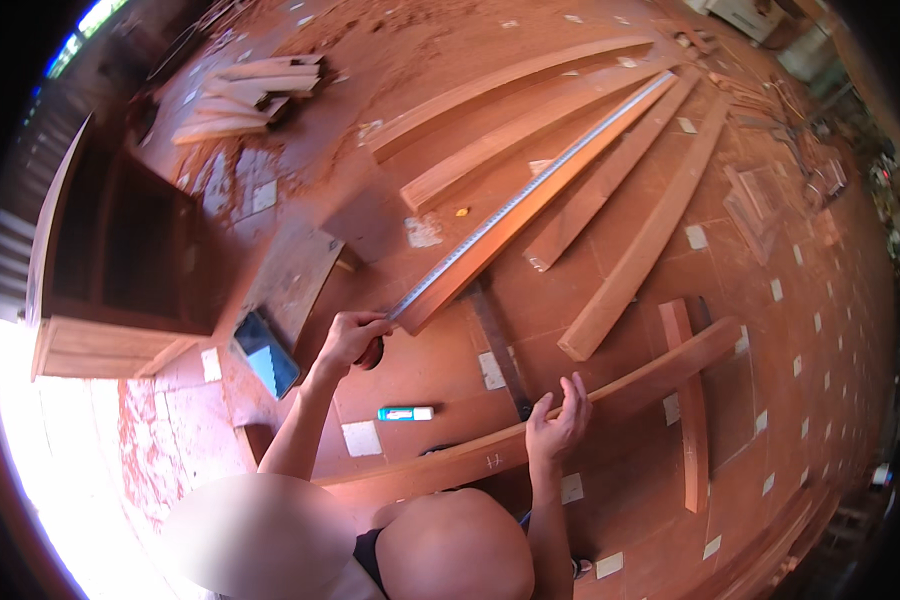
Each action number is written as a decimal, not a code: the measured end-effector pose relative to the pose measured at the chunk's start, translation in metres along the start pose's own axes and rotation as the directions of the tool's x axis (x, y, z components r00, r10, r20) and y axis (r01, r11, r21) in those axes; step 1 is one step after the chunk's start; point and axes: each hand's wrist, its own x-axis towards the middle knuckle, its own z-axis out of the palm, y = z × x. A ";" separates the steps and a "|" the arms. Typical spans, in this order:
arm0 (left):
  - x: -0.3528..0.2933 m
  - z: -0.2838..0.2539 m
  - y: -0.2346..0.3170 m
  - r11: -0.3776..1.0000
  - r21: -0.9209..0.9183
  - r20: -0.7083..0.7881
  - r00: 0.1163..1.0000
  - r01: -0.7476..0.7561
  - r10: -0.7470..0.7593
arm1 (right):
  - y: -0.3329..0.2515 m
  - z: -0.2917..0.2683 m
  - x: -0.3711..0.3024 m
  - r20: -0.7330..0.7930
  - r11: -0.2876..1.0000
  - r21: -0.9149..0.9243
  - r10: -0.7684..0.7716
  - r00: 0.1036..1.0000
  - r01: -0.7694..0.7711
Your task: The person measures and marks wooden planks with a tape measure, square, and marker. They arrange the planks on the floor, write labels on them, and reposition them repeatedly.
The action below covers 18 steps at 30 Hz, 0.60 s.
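My left hand (353, 335) is closed on the near end of a long grey measuring strip (530, 190). The strip runs away to the upper right along a reddish plank (500, 235). A dark round thing (372, 354) shows just under that hand. My right hand (560, 420) hovers with loosely curled fingers over a long curved plank (470, 458), which lies across the floor in front of my knees. Nothing shows in the right hand.
A phone (265, 352) lies on a board at left, beside a wooden cabinet (120, 260). A blue-and-white tube (405, 413) and a dark flat bar (500, 350) lie on the tiled floor. Several more planks (640, 250) fan out ahead, with offcuts (250, 90) far left.
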 end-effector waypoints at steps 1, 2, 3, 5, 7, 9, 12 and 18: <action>0.000 -0.001 0.005 1.000 -0.022 0.033 0.999 0.006 -0.006 | 0.000 0.000 0.000 -0.002 1.000 -0.022 -0.002 1.000 0.002; 0.000 0.000 0.009 0.999 -0.044 0.063 0.998 0.023 -0.020 | 0.000 0.001 0.001 -0.014 1.000 -0.018 -0.011 1.000 0.010; 0.001 0.000 0.014 0.999 -0.046 0.073 0.997 0.029 -0.026 | 0.001 0.001 0.000 -0.016 1.000 -0.015 -0.008 1.000 0.008; 0.005 0.001 0.023 0.997 -0.079 0.057 0.998 -0.002 0.007 | 0.001 0.002 -0.001 -0.016 1.000 -0.005 0.002 1.000 -0.002; 0.007 0.004 0.031 0.993 -0.113 0.056 0.998 -0.018 0.025 | 0.002 0.002 -0.002 -0.009 1.000 -0.007 0.004 1.000 -0.004; 0.015 0.010 0.044 0.991 -0.121 0.110 0.991 -0.061 0.074 | 0.001 0.002 -0.003 -0.007 1.000 0.007 -0.007 1.000 0.007; 0.022 0.024 0.065 0.995 -0.095 0.163 0.987 0.012 0.004 | 0.000 0.001 0.001 -0.050 1.000 0.018 0.011 0.999 -0.010; 0.045 0.075 0.084 0.968 -0.250 0.219 0.975 0.009 0.047 | -0.003 -0.005 0.004 -0.054 0.999 0.029 0.021 0.998 -0.020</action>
